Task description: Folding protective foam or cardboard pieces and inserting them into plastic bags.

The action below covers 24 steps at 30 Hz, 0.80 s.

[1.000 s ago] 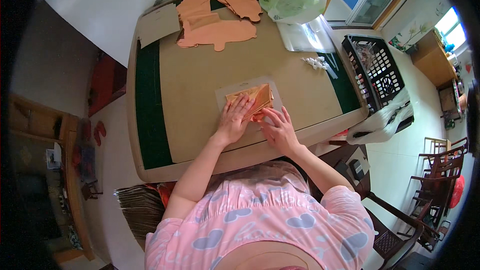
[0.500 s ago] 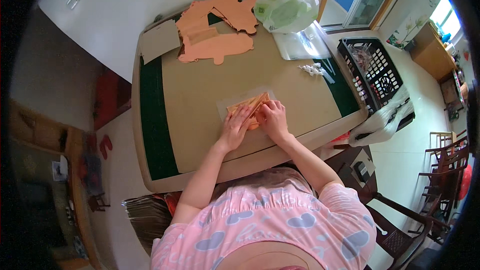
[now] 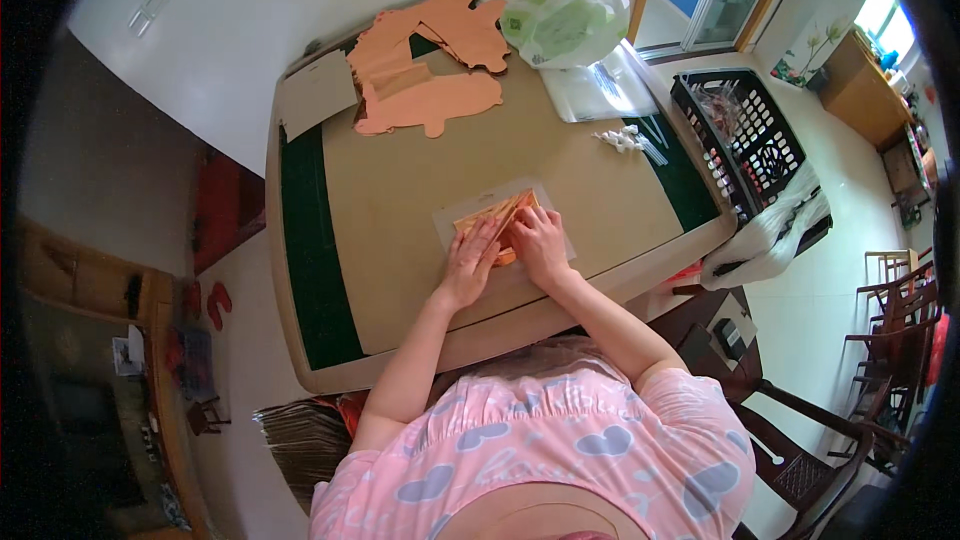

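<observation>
On a brown board (image 3: pixel 400 230) lies a thin pale sheet (image 3: pixel 446 217) with an orange folded piece (image 3: pixel 508 207), perhaps card or paper, on top of it. My left hand (image 3: pixel 470 265) rests on the piece's left side, its fingers stretched out flat along it. From the right, my right hand (image 3: pixel 541 246) has its fingers bent and pinching the piece's edge; the fingertips are partly hidden. Farther back, orange flat cut-out shapes (image 3: pixel 445 100) overlap in a pile.
A grey-brown card (image 3: pixel 318 97) lies at the back left. Toward the back right are a green-white plastic bag (image 3: pixel 565 28), clear plastic sleeves (image 3: pixel 600 88) and small white twisted pieces (image 3: pixel 620 139). Beyond the table's right edge stands a black crate (image 3: pixel 760 135) with white strands (image 3: pixel 765 248).
Both hands stay at the orange piece. My right hand has shifted slightly left and down, closer to the left hand. The whole view has tilted a little.
</observation>
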Each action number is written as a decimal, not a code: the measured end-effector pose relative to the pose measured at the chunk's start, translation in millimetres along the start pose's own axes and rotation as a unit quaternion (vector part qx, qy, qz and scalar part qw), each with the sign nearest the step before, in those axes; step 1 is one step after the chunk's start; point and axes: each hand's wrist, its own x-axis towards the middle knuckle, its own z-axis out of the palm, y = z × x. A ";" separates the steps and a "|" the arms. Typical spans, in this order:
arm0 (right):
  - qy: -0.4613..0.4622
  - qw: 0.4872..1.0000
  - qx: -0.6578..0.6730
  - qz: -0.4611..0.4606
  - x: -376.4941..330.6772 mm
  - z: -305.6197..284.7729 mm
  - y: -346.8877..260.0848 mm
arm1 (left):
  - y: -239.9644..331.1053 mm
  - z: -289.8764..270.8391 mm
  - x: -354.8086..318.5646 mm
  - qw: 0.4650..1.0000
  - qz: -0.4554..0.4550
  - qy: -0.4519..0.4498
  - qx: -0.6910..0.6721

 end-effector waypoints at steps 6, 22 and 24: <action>-0.018 0.999 -0.020 -0.038 -2.1 -22.1 -13.2 | -5.0 -4.3 2.1 0.995 -0.039 -0.009 -0.096; -0.142 0.988 0.024 -0.056 -18.9 -37.3 -7.0 | 4.3 5.8 -5.4 0.993 0.043 0.014 0.105; -0.206 0.977 0.023 -0.046 -18.5 -46.7 -5.7 | 4.2 6.7 -6.4 0.993 0.039 0.017 0.111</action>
